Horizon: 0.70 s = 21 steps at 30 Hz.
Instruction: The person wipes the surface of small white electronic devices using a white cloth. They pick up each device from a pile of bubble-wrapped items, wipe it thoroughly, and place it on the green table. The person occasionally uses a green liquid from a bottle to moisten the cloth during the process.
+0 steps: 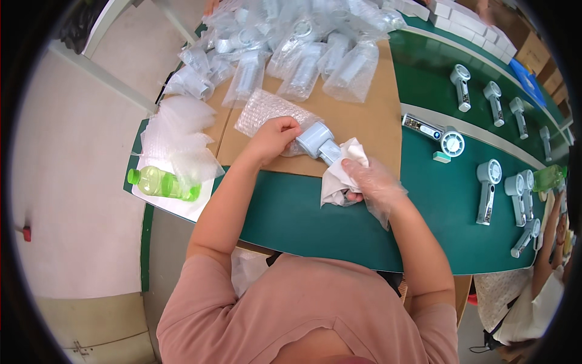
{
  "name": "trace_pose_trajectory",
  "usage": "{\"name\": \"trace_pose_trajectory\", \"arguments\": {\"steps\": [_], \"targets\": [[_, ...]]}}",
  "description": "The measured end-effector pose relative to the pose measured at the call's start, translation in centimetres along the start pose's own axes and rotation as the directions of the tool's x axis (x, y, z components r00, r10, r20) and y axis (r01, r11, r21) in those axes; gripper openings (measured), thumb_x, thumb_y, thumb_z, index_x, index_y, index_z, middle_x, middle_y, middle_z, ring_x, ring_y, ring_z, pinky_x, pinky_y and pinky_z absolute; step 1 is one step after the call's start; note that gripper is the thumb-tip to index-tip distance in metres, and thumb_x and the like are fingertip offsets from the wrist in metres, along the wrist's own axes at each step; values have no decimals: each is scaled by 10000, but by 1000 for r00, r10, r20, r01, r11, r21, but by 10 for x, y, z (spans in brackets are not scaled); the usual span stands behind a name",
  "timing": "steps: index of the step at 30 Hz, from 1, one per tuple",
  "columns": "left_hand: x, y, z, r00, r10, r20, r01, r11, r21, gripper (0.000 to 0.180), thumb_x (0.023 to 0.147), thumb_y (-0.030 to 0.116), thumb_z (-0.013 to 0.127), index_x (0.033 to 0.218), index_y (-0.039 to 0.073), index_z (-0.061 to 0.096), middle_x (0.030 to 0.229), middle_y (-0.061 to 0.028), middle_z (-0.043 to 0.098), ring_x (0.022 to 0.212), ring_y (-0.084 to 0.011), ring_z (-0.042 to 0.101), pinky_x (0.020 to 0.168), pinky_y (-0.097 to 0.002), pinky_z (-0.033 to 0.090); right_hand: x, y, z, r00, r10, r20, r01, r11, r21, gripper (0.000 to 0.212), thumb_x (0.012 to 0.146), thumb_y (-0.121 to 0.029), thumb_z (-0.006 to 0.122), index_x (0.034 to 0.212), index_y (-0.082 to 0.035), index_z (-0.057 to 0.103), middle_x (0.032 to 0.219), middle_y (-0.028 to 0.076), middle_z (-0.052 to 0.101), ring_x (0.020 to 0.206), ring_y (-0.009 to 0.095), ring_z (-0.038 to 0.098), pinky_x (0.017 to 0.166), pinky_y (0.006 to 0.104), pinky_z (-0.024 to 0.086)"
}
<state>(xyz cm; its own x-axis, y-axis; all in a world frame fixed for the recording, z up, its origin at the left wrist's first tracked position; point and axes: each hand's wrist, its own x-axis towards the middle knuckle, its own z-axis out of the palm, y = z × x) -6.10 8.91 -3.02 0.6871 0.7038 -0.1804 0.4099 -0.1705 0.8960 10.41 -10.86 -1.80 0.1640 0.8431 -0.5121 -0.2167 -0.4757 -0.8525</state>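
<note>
A light blue handheld fan is between my hands over the brown cardboard, its round head toward my left hand. Through a crumpled white cloth, my right hand, in a clear plastic glove, grips the fan's handle. The cloth covers much of that handle. My left hand is bare and closed, with thumb and fingertips pinched beside the fan head. Under and behind it lies a clear bubble-wrap bag, which the fingers seem to pinch; the exact contact is partly hidden.
Bagged fans pile up at the far side. Empty bubble bags and a green bottle lie at left. Several bare fans, one lying flat beside a small green-white block, are on the green table. Another person's arm shows at right.
</note>
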Motion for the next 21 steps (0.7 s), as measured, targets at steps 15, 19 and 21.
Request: {"name": "trace_pose_trajectory", "arguments": {"steps": [15, 19, 21], "targets": [[-14, 51, 41, 690, 724, -4, -427, 412, 805, 35, 756, 92, 535, 758, 62, 553, 772, -111, 562, 728, -329, 579, 606, -431, 464, 13, 33, 25, 897, -441, -5, 410, 839, -358, 392, 902, -322, 556, 1113, 9, 551, 947, 178, 642, 745, 250, 679, 578, 311, 539], [-27, 69, 63, 604, 789, 111, -554, 315, 770, 106, 770, 55, 543, 845, 48, 619, 847, -113, 619, 770, -293, 602, 638, -384, 479, -5, 21, 20, 940, -334, -66, 318, 931, -177, 360, 909, -304, 557, 1102, 0, 554, 927, 132, 620, 701, 205, 643, 557, 291, 530], [-10, 65, 34, 494, 870, -3, -488, 280, 826, 103, 793, 46, 553, 872, 43, 618, 844, -119, 619, 732, -269, 592, 642, -348, 476, -6, 8, -4, 977, -209, -52, 210, 978, 20, 337, 916, -297, 553, 1098, -13, 559, 907, 106, 612, 648, 166, 612, 535, 265, 516]]}}
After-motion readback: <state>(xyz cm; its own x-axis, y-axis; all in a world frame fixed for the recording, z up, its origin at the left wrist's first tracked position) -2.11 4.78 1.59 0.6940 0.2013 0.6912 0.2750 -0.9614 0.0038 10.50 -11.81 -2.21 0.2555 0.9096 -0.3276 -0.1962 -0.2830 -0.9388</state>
